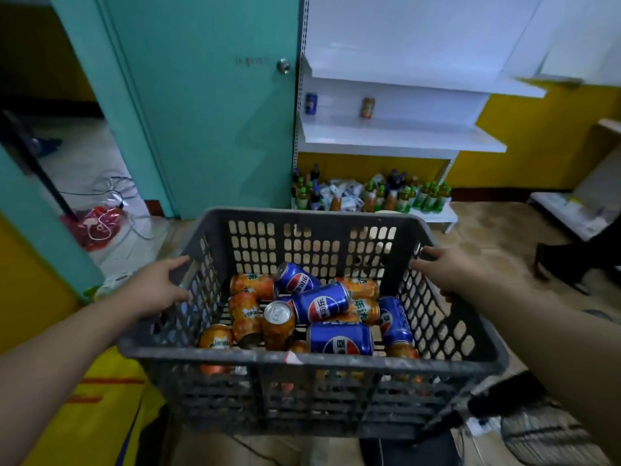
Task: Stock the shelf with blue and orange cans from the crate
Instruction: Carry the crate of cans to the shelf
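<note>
Crate — grey perforated plastic, likely stiff; probably heavy and prone to shifting, since loose blue cans and orange cans lie jumbled inside. Carried facing the white shelf. Best held at both side rims: left hand and right hand grip there, fingers curled over the walls.

Crate: matt grey perforated plastic, scuffed; cans: glossy printed metal, blue and orange; shelf: smooth white painted board.
</note>
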`<state>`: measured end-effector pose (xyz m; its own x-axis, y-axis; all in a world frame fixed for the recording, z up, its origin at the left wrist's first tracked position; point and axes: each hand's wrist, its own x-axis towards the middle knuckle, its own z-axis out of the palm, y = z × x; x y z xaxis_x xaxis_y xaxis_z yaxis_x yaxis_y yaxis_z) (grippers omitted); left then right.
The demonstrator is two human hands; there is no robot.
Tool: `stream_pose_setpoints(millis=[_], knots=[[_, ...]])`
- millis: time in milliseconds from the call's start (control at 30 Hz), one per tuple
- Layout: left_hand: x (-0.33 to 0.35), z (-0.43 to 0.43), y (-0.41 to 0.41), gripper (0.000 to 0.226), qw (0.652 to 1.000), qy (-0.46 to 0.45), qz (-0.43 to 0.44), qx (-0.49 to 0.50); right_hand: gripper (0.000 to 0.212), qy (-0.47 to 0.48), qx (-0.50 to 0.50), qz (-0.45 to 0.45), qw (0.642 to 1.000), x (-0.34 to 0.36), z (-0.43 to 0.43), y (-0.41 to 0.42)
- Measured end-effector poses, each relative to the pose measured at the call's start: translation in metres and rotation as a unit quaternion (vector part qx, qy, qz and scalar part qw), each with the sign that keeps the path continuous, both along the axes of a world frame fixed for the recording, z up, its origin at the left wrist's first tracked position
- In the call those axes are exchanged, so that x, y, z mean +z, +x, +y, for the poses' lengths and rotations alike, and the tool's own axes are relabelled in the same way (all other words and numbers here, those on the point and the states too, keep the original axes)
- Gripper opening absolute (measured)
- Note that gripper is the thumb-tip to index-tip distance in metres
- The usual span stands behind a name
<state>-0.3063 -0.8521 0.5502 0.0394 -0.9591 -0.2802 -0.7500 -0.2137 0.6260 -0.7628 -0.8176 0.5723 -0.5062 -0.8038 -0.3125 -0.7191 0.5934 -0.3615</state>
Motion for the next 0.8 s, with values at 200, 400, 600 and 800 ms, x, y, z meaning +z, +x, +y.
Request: stream_pose_setpoints(millis=[200,400,600,800], knots=[[-0.006,-0.089,-0.049,0.080,1.000,0.010,0.017,-0.011,0.058,-0.001,-0.011,-0.030,0.999,-0.007,-0.074,-0.044],[-0.002,-0.182,-0.092,0.079,0.999,0.007,0.018,-0.041,0.058,0.003,-0.049,-0.025,0.999,-0.003,-0.140,-0.080],[-0.007,-0.291,-0.135,0.079,0.995,0.009,0.026,-0.095,0.058,0.001,-0.092,-0.024,0.995,-0.010,-0.194,-0.109],[-0.005,-0.395,-0.196,0.078,0.986,0.021,0.020,-0.166,0.060,0.002,-0.183,-0.038,0.982,-0.013,-0.237,-0.153]])
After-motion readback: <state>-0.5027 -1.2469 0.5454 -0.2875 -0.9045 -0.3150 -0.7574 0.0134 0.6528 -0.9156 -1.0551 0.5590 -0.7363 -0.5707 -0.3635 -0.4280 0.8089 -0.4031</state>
